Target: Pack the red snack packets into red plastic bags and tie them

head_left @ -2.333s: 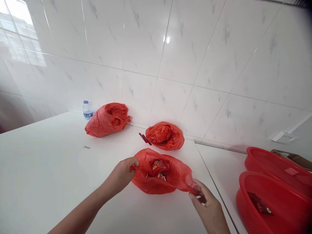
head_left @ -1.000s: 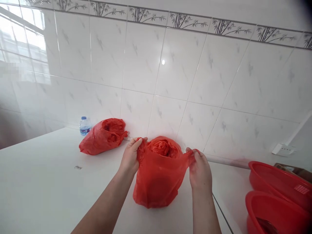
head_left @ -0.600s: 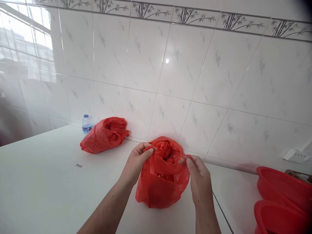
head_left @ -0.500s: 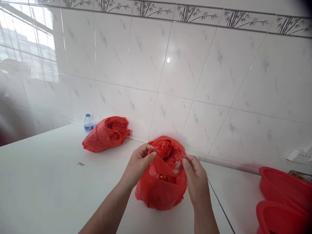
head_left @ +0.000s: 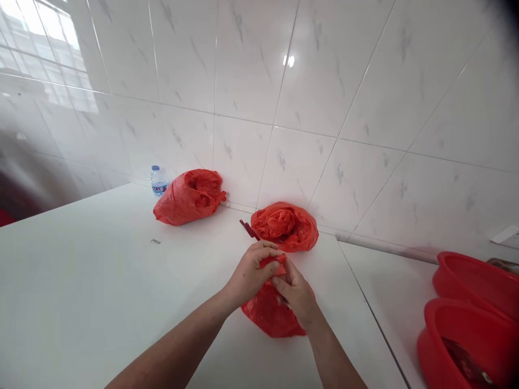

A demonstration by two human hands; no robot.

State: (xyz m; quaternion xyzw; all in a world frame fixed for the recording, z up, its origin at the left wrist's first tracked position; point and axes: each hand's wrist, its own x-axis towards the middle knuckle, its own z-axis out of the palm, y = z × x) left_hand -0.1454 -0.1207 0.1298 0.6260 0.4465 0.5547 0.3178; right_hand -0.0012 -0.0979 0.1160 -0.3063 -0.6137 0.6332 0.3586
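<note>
A red plastic bag rests on the white table right in front of me. My left hand pinches its gathered top from the left. From the right, my right hand grips the same bunched plastic, and the two hands nearly meet. Their fingers and the folds hide part of the bag's mouth, and its contents do not show. Just behind the hands, against the wall, sits a second crumpled red bag. Beside that one lies a thin dark red object, partly hidden, whose kind I cannot make out.
A fuller red bag and a small water bottle stand at the back left by the tiled wall. A small scrap lies on the table. Red plastic basins stand at the right, past a seam in the tabletop.
My hands have come together, drawing the spread bag mouth into a bunch. The view has tilted down, and the bag behind and the dark red object now show more.
</note>
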